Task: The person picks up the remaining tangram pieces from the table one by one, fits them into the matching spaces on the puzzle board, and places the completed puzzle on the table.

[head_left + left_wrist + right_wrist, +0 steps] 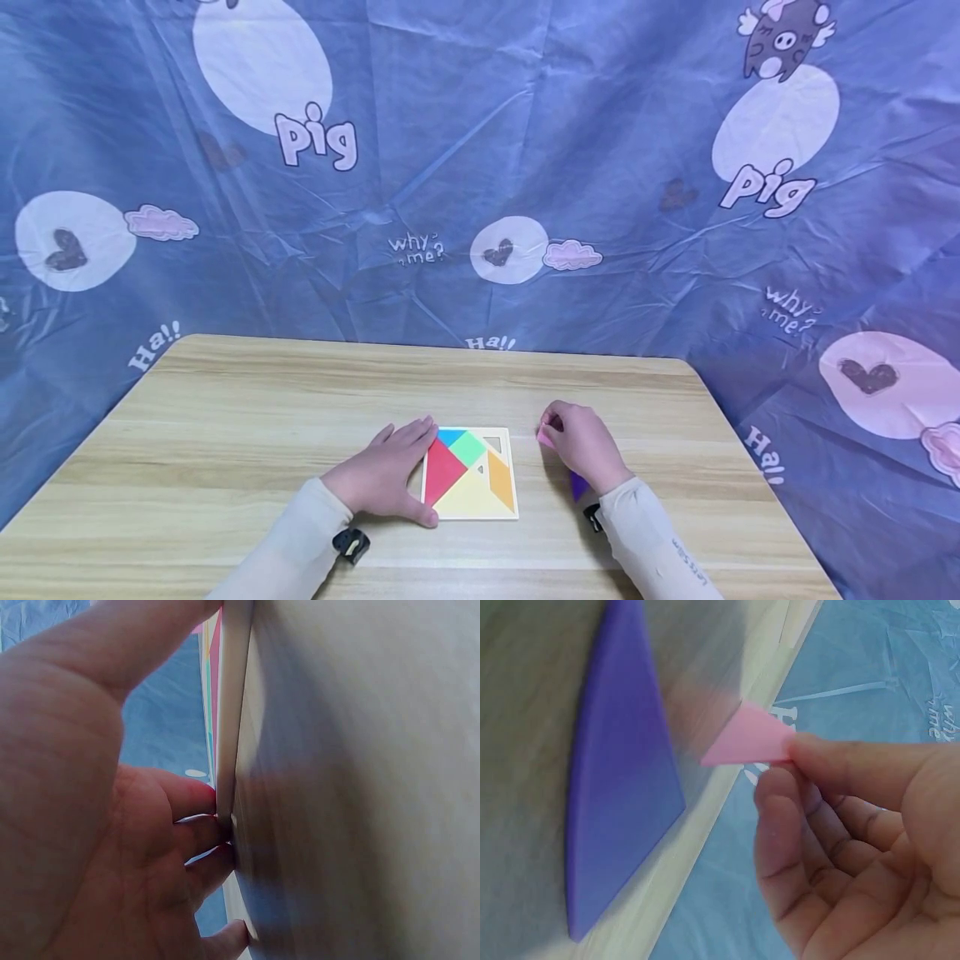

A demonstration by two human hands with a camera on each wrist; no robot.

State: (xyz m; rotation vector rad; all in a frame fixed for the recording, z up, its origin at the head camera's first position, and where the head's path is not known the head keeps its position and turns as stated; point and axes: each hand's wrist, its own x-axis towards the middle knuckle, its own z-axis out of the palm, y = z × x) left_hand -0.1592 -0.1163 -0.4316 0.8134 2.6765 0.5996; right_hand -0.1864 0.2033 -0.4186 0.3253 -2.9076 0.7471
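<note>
Tray prob. being filled: edge touched by L hand, fingers extended; pink pc pinched in R hand, R of tray. Next, presumably, pc to be lined up over tray.

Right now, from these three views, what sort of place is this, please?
Probably an indoor tabletop play or filming corner: a wood-grain table stands before a creased blue cloth printed with "pig" and hearts, and a puzzle tray lies on the table.
</note>
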